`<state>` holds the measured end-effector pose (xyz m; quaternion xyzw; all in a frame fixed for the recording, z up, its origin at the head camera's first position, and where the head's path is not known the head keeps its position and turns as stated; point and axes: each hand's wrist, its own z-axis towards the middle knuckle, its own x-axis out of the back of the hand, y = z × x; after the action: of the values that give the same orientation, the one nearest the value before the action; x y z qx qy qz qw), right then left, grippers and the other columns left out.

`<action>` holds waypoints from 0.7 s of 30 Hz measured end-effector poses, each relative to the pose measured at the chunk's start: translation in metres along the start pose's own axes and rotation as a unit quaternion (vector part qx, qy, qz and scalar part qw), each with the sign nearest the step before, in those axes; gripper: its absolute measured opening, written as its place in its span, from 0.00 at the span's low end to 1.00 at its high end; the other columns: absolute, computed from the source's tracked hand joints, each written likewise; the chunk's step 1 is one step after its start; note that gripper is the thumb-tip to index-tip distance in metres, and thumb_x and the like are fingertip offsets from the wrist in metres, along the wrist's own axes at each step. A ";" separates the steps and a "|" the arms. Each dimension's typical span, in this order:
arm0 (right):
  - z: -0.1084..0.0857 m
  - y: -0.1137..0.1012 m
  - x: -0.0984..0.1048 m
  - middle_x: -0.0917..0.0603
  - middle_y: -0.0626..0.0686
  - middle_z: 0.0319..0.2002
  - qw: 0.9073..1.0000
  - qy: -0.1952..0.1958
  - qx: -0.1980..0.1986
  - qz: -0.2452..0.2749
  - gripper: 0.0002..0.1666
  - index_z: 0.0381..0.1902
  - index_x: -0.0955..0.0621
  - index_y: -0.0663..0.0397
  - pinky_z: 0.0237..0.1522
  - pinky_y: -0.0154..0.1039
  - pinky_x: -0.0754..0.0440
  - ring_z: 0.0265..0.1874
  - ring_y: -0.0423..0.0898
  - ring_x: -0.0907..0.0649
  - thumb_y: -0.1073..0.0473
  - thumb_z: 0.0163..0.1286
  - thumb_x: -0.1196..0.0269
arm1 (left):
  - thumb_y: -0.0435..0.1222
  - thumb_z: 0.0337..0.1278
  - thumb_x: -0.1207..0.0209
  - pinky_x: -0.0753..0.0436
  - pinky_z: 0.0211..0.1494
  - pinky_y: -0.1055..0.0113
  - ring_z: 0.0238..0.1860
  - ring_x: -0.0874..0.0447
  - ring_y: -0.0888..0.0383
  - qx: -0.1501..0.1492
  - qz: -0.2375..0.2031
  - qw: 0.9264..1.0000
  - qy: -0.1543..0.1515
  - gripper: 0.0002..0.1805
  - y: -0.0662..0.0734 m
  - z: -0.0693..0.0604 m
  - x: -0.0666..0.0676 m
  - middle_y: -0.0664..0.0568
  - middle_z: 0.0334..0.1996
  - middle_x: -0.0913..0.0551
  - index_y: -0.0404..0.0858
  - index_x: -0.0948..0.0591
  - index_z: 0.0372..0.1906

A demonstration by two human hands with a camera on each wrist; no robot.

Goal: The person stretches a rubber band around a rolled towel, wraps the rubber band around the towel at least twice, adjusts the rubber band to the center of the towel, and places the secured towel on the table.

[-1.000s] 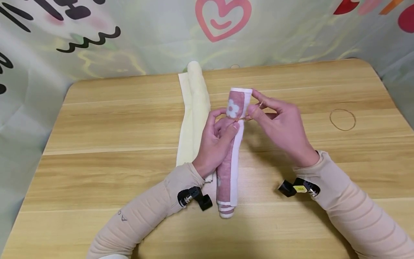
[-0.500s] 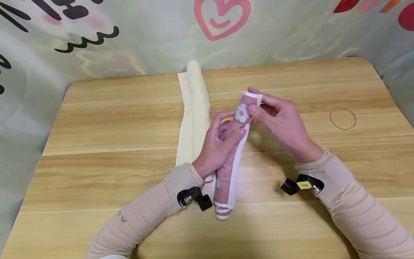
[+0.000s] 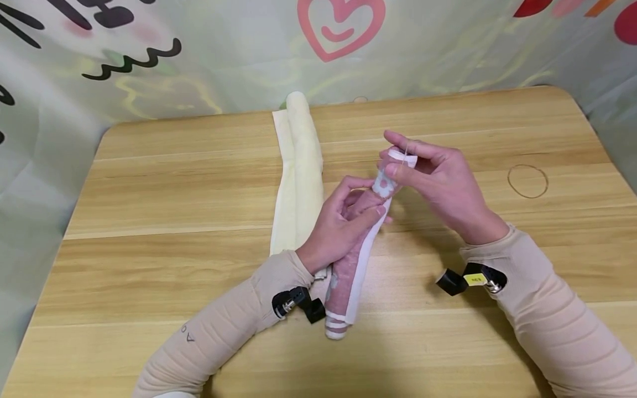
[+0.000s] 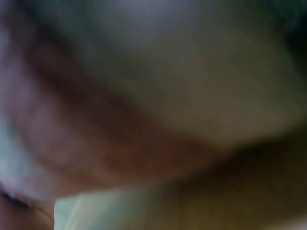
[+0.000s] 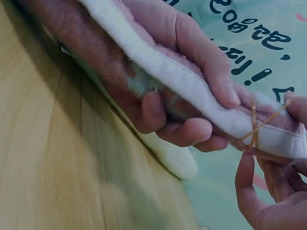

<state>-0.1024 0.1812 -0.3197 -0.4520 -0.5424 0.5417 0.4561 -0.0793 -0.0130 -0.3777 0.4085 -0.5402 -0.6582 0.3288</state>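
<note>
A pink towel (image 3: 348,276) with white edging and pale flowers is rolled into a long tube. It lies tilted, its far end leaning right. My left hand (image 3: 340,226) grips the roll around its upper middle, thumb on top and fingers beneath. At the far end, my right hand (image 3: 445,190) has its thumb and fingers around the roll, pulling at a thin rubber band (image 5: 254,125). That band crosses over itself on the towel's white edge in the right wrist view, stretched to the right fingertips. The left wrist view is too blurred and close to show the grip.
A cream rolled towel (image 3: 304,149) lies left of the pink one, partly behind the left hand. One loose rubber band (image 3: 508,179) lies flat on the wooden table (image 3: 174,193) at the right. A printed cloth (image 3: 239,55) hangs behind the table's back edge.
The pink towel's far end has swung right and toward me, with both hands following. The right fingers have moved from beside the roll to around its end, stretching the band there.
</note>
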 end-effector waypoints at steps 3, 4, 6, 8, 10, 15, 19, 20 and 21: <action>-0.001 -0.002 0.001 0.09 0.45 0.51 1.000 -0.004 -0.003 -0.025 0.29 0.68 0.21 0.52 0.53 0.26 0.16 0.50 0.38 0.10 0.63 0.69 0.30 | 0.23 0.69 0.44 0.14 0.46 0.69 0.46 0.14 0.24 -0.009 -0.016 1.000 -0.022 0.22 0.000 0.000 0.000 0.31 0.56 0.21 0.34 0.31 0.65; -0.001 -0.002 0.001 0.09 0.45 0.50 0.999 -0.008 -0.006 -0.034 0.30 0.68 0.21 0.52 0.53 0.26 0.16 0.49 0.38 0.10 0.63 0.69 0.30 | 0.23 0.69 0.45 0.13 0.47 0.68 0.47 0.14 0.24 -0.009 -0.018 0.999 -0.026 0.22 0.000 0.000 0.000 0.32 0.58 0.21 0.34 0.31 0.64; -0.002 -0.004 0.001 0.09 0.45 0.49 0.998 -0.016 -0.012 -0.060 0.30 0.68 0.20 0.51 0.51 0.27 0.15 0.48 0.39 0.10 0.63 0.68 0.29 | 0.22 0.69 0.45 0.13 0.49 0.67 0.45 0.13 0.26 -0.008 -0.011 1.000 -0.028 0.21 0.000 0.000 0.000 0.34 0.59 0.22 0.33 0.31 0.64; -0.002 -0.005 0.002 0.09 0.44 0.48 0.994 -0.025 -0.013 -0.103 0.31 0.68 0.20 0.49 0.48 0.27 0.15 0.47 0.38 0.11 0.62 0.68 0.28 | 0.23 0.68 0.44 0.13 0.50 0.67 0.43 0.10 0.35 -0.008 0.009 1.000 -0.027 0.20 0.000 0.001 0.000 0.36 0.59 0.22 0.32 0.29 0.63; -0.003 -0.007 0.003 0.09 0.43 0.47 0.989 -0.037 -0.007 -0.141 0.30 0.67 0.19 0.49 0.46 0.27 0.14 0.45 0.38 0.10 0.61 0.67 0.28 | 0.24 0.68 0.43 0.14 0.51 0.69 0.41 0.10 0.47 -0.009 0.040 0.999 -0.026 0.19 0.000 0.001 0.000 0.38 0.57 0.21 0.34 0.27 0.61; -0.002 -0.007 0.005 0.09 0.49 0.50 0.971 -0.074 0.019 -0.228 0.23 0.59 0.14 0.52 0.41 0.28 0.13 0.43 0.38 0.11 0.60 0.66 0.26 | 0.29 0.66 0.40 0.18 0.51 0.74 0.45 0.18 0.65 0.000 0.122 0.992 -0.025 0.16 0.000 0.003 0.001 0.45 0.51 0.19 0.40 0.22 0.57; -0.003 -0.009 0.008 0.09 0.51 0.49 0.956 -0.098 0.008 -0.276 0.17 0.52 0.11 0.49 0.37 0.29 0.15 0.39 0.39 0.13 0.57 0.65 0.25 | 0.30 0.66 0.39 0.20 0.55 0.74 0.47 0.20 0.66 0.010 0.143 0.989 -0.037 0.15 0.001 0.003 0.000 0.48 0.51 0.17 0.41 0.21 0.56; -0.003 -0.010 0.009 0.09 0.50 0.47 0.953 -0.104 0.007 -0.286 0.15 0.50 0.10 0.48 0.36 0.29 0.16 0.38 0.40 0.14 0.56 0.65 0.25 | 0.30 0.66 0.38 0.20 0.56 0.74 0.47 0.20 0.66 0.010 0.146 0.988 -0.041 0.15 0.001 0.003 0.000 0.48 0.51 0.17 0.41 0.21 0.56; -0.003 -0.010 0.010 0.09 0.48 0.44 0.949 -0.109 0.005 -0.296 0.14 0.50 0.10 0.46 0.35 0.30 0.17 0.36 0.41 0.14 0.56 0.65 0.25 | 0.31 0.66 0.38 0.21 0.57 0.74 0.48 0.20 0.66 0.010 0.148 0.988 -0.044 0.15 0.001 0.003 0.000 0.49 0.52 0.16 0.41 0.21 0.56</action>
<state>-0.1011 0.1918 -0.3096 -0.2068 -0.6958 0.4307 0.5362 -0.0817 -0.0120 -0.3767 0.2972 -0.6153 -0.6143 0.3947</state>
